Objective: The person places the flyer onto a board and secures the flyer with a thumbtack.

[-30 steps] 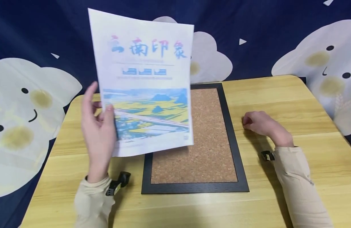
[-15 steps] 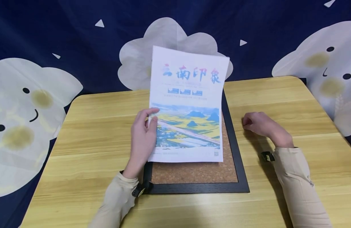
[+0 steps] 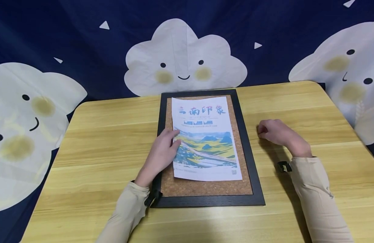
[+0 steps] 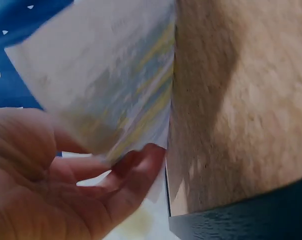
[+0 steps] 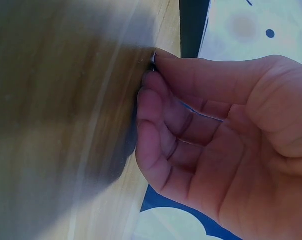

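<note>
A printed paper poster [image 3: 206, 148], white with blue lettering and a landscape picture, lies over a cork board [image 3: 205, 188] in a black frame. My left hand [image 3: 161, 150] pinches the poster's left edge between thumb and fingers. In the left wrist view the paper [image 4: 101, 65] bends up from the cork beside my fingers. To the right of the board, my right hand [image 3: 281, 135] rests on the table with its fingers loosely curled. Nothing is plainly visible in it in the right wrist view, though a small shiny spot shows at the thumb tip.
The light wooden table [image 3: 92, 141] carries the board near its middle. Behind the table hangs a dark blue cloth [image 3: 83, 44] printed with smiling white clouds. Dark straps with small devices sit at both sleeves.
My left hand has brought the poster right and then down, from raised in the air onto the cork. The right hand has stayed in place.
</note>
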The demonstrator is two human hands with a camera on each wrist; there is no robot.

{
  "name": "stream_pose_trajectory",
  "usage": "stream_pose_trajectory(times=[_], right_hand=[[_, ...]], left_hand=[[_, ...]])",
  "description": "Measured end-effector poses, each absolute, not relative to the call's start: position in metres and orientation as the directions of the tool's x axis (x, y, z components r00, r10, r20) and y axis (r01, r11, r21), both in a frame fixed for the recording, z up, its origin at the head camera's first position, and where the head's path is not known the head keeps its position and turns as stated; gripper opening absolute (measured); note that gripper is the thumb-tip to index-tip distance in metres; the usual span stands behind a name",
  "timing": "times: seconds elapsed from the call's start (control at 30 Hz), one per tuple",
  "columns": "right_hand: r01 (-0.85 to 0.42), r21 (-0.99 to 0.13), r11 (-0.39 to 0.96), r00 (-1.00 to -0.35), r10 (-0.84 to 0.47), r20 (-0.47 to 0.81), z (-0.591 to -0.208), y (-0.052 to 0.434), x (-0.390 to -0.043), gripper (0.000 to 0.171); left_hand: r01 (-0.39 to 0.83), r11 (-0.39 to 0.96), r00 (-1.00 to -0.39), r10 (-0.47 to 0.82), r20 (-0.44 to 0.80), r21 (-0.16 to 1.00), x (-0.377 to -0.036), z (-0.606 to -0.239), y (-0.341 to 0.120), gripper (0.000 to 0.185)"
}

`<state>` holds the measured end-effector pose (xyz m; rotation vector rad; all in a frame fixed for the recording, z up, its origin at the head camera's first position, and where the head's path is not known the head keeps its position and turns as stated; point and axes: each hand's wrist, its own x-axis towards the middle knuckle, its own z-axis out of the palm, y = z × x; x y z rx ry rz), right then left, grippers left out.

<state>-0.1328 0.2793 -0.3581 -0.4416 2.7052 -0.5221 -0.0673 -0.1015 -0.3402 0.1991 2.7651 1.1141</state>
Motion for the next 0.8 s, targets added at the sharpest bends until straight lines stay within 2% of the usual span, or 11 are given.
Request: stream_pose_trajectory(times=[0.33,0.8], right_hand=[[-0.228,-0.41,0.883,-0.889,-0.36,-0.282,-0.3582,0.2792,-0.1322,0.004],[-0.228,-0.411,0.883,-0.889,-0.361,-0.282,-0.3576,0.2781,-0.1324,0.004]], left_hand=[[0.084,0.847,-0.954,0.22,-0.202,0.525,-0.0681,-0.3455,-0.1011,0.048],[0.106,0.896,-0.94,0.231,-0.25,0.431,-0.0668,-0.3421,-0.1046,0.05]])
